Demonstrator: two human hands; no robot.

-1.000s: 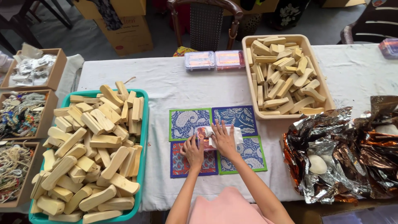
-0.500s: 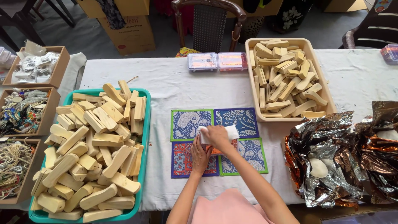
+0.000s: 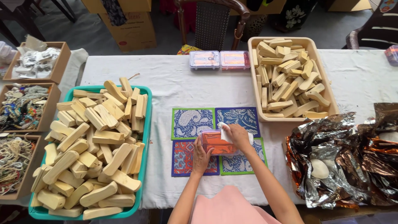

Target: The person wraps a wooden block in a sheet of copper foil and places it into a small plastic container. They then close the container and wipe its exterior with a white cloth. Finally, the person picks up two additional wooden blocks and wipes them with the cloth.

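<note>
Orange packet (image 3: pixel 215 142) is held just above the patterned mats (image 3: pixel 192 123) on the table (image 3: pixel 174 83), steadied from the side by the left hand (image 3: pixel 202 155), fingers clamped on it, while the right hand (image 3: pixel 238 136) is curled over its white top edge, so it can be gripped.

White-clothed table (image 3: pixel 174 79), dark wooden chair (image 3: pixel 211 20) behind, cardboard boxes (image 3: pixel 124 25), grey floor (image 3: pixel 78 33), probably daylight

Orange packet (image 3: pixel 215 142); blue paisley mats (image 3: pixel 192 122) edged green, red mat (image 3: pixel 184 159) at 7 o'clock; teal tray (image 3: pixel 146 137); silver foil (image 3: pixel 331 137).
</note>
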